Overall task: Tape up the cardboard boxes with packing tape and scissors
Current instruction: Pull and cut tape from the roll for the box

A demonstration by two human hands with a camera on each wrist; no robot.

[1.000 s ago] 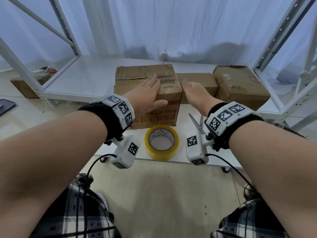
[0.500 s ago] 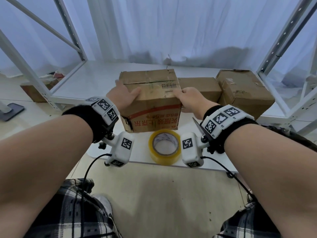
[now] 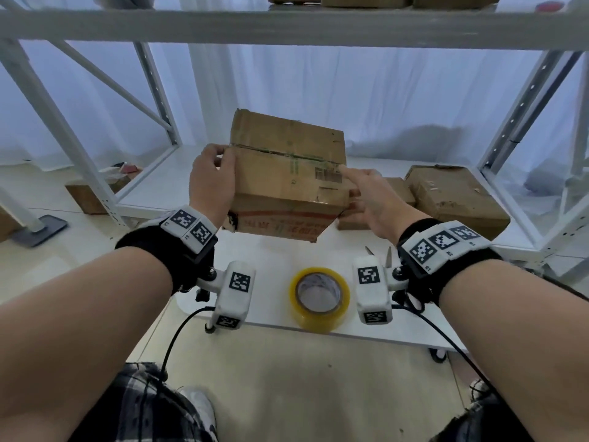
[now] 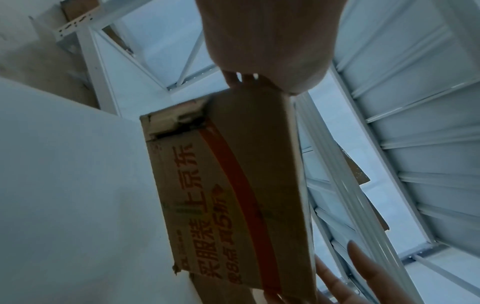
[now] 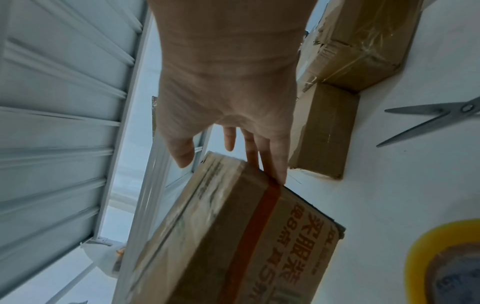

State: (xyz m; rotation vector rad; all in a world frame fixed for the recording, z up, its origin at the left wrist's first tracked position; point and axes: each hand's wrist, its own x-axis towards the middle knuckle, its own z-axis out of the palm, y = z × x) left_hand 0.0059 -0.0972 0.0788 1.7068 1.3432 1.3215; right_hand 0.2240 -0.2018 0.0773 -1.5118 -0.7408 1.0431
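above the white table [image 3: 261, 250], between the two hands, a worn cardboard box [image 3: 287, 173] is held off the surface and tilted, its seamed top facing the head camera and its red-striped printed side turned down toward the table. the left hand [image 3: 212, 180] grips the box's left edge, fingers curled round the corner and thumb on the near face. the right hand [image 3: 371, 199] lies against the right end with straight, slightly spread fingers [image 5: 272, 156], the index fingertip touching the top near the barcode label; nothing is pinched there. on the table just below the box sits a roll of yellow packing tape [image 3: 319, 299], lying flat, and beside it to the right a pair of scissors [image 5: 426, 121] with its blades parted, partly hidden behind the right wrist in the head view. two more cardboard boxes [image 3: 452, 199] rest further back on the right, touching each other.
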